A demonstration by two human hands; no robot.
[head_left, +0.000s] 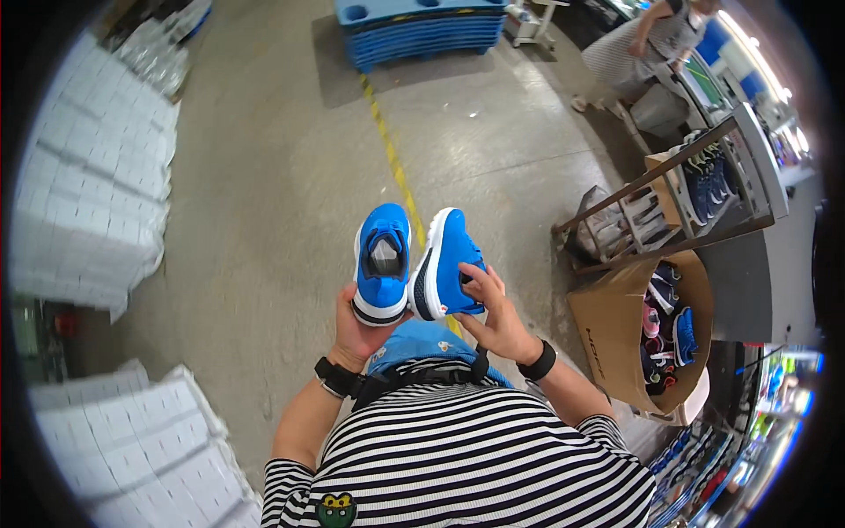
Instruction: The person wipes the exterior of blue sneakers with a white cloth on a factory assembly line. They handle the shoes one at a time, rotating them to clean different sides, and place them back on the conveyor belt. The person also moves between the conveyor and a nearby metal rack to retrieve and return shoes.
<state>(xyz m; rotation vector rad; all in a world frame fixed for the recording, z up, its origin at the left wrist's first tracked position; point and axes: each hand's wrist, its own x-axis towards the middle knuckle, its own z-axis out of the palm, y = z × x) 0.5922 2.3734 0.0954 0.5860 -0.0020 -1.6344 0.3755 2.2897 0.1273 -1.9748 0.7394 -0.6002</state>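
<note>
Over the yellow line (pixel 385 132) on the grey floor (pixel 264 220), the left hand (pixel 356 333) is clasping 1 blue shoe (pixel 385 289); the half-curled right hand (pixel 502 326) is touching another shoe (pixel 451 255), hold unclear. White cartons (pixel 88 211) are standing left of the line, a cardboard box (pixel 614 326) right.

A smooth grey concrete floor (pixel 273 194) spreads through the room, with glossy patches where light catches it. A yellow line (pixel 387 141) with dark markings runs down its middle toward a stack of blue plastic pallets (pixel 427 40). Tall blocks of white boxes (pixel 97 194) line the left side, with another stack (pixel 150 440) nearer. On the right, a framed rack (pixel 647 175) stands behind an open cardboard carton (pixel 607 334). Bright strip lights (pixel 754 57) glow at the upper right.
</note>
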